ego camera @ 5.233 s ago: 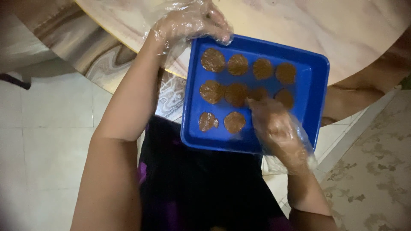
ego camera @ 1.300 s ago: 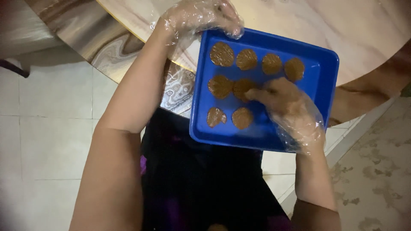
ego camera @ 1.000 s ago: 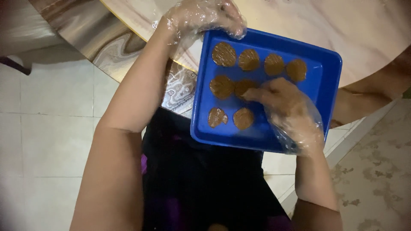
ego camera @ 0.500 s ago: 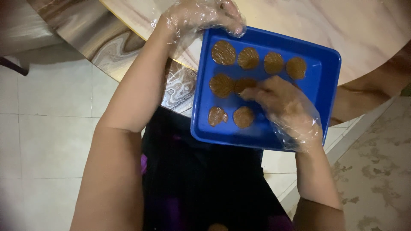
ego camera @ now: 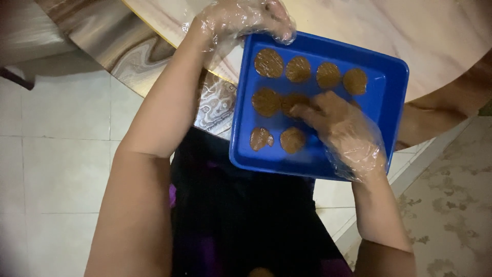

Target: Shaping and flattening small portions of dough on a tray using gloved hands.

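Compared with half a second earlier, little has shifted: the right hand (ego camera: pixel 341 128), in a clear plastic glove, remains over the middle row of brown flat discs (ego camera: pixel 267 101), fingers drawn together and pressing on one. The left hand (ego camera: pixel 246 18), also gloved, curls its fingers over the far corner of the blue tray (ego camera: pixel 394 97), which overhangs the marble-patterned table (ego camera: pixel 425 36).

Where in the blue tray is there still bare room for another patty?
Bare floor shows along the blue plastic tray's right wall, beside the top row of flat brown patties, and along the near wall under the gloved right hand. The left columns are crowded; the left hand grips the far corner.
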